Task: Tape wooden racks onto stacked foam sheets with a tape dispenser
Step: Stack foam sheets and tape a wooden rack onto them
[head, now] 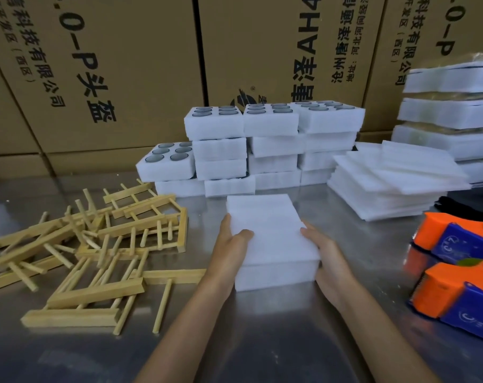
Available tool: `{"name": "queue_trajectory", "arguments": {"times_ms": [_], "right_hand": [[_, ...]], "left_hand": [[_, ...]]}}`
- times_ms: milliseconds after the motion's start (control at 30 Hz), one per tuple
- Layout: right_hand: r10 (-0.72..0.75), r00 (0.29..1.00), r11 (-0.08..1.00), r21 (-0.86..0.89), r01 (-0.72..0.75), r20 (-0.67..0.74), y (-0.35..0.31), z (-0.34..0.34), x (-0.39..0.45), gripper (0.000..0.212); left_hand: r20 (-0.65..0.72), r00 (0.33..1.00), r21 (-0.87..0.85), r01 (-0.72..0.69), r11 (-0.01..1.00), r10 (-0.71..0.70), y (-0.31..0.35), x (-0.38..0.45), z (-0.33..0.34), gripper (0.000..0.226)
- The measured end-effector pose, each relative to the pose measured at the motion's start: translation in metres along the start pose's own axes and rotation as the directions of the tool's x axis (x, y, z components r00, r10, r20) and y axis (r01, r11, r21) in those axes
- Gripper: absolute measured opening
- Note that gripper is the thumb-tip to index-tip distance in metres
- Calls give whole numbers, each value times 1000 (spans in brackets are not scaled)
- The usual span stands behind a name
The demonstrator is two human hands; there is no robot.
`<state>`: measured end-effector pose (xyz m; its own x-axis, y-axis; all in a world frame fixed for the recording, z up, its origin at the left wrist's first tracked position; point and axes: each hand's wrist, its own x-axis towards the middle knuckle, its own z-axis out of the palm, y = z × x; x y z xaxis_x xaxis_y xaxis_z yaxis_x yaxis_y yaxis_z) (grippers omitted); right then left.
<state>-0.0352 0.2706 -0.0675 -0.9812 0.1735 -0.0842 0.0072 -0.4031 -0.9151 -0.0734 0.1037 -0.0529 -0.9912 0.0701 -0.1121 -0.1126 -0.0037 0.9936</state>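
Cardboard cartons [118, 73] with printed characters wall off the back of a steel table [262, 341]. Far left on the table, a loose heap of wooden racks [96, 250], dowels pointing every way, none on the foam yet. Next, the left hand [229, 244] grips the left edge of the stacked foam sheets [270, 239], thumb lying on top, other fingers down the side. Stack sits on the table at centre, just right of the rack heap. Right hand [326, 258] clasps the right edge, fingers wrapped along the side. Behind, foam trays [215, 125] piled several high; the top ones show 6 round wells each, holding what look like dark discs, contents too small to name. Further right, a fanned pile of flat foam sheets [395, 178], then wrapped foam bundles [450, 111] stacked at the edge. Far right, 2 orange-and-blue tape dispensers [455, 283], untouched.

Step looks like squaring the stack. Judgement: press both sides evenly so edges line up flush; keep it flat on the table; leave the top clear for a rack before reaching for a dispenser.
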Motion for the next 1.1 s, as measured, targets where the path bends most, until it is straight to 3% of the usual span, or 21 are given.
{"name": "queue_trajectory", "arguments": {"times_ms": [100, 200, 300, 367, 500, 567, 700, 767, 867, 967, 1100], "right_hand": [[-7, 1000, 999, -32, 8, 26, 2, 4, -3, 36], [-3, 999, 1000, -15, 4, 40, 2, 3, -5, 37], [0, 997, 1000, -6, 0, 78, 1, 0, -6, 36], [-11, 998, 999, -32, 13, 65, 1, 1, -5, 34], [-11, 1000, 999, -43, 12, 24, 1, 1, -3, 33], [-13, 1000, 999, -42, 14, 10, 0, 1, -3, 33], [-14, 1000, 999, -47, 14, -6, -2, 1, -4, 33], [-17, 1000, 999, -49, 16, -15, -3, 1, -4, 32], [-18, 1000, 998, -64, 18, -8, -3, 1, -3, 30], [-12, 1000, 997, -76, 11, -18, -3, 0, -1, 31], [-14, 1000, 998, -62, 13, -15, -3, -1, 1, 29]], "left_hand": [[-11, 999, 100, -51, 994, 53, 5, 1, -8, 41], [-112, 968, 384, -166, 908, 225, 13, 7, -31, 30], [-206, 834, 803, -155, 576, 511, 16, 14, -69, 33], [-235, 827, 906, -4, 422, 511, 11, 19, -94, 36], [-333, 900, 849, 157, 504, 281, 2, 26, -121, 42], [-337, 911, 853, 189, 486, 237, 3, 29, -125, 35], [-368, 918, 793, 226, 566, 149, 9, 25, -128, 15], [-392, 911, 783, 259, 566, 125, 12, 22, -129, 17], [-453, 860, 756, 232, 612, 233, 20, 19, -134, 10], [-535, 740, 716, 141, 684, 408, 24, 16, -136, 18], [-486, 617, 704, -143, 695, 619, 31, 15, -126, 23]]}}
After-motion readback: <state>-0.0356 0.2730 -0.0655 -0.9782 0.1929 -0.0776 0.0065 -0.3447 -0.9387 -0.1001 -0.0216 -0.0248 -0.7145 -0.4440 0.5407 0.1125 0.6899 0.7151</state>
